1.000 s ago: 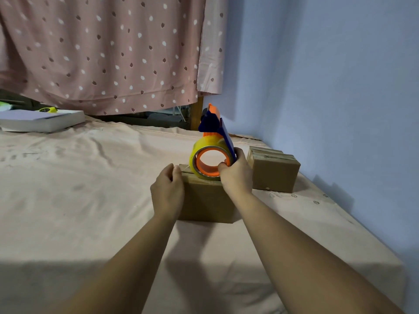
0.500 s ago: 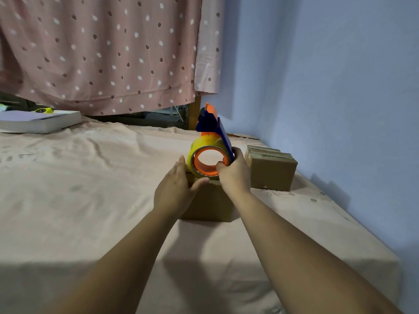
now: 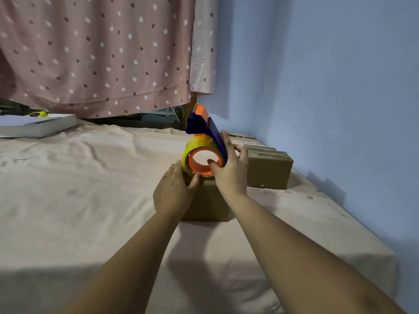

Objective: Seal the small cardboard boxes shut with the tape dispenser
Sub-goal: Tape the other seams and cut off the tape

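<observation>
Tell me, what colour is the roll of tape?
The roll of tape is yellow, wound on an orange core. The head view shows it.

Curtain: pink, dotted, hanging at the back.
Wall: pale blue, right of curtain.
Sheet: peach, wrinkled, below curtain; its near edge shadowed.

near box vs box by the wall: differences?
The near box carries the tape dispenser, gripped by the right hand, left hand at its top edge; the far box sits untouched. The near box's top is mostly hidden; the far box's top shows. Both are brown cardboard.
</observation>
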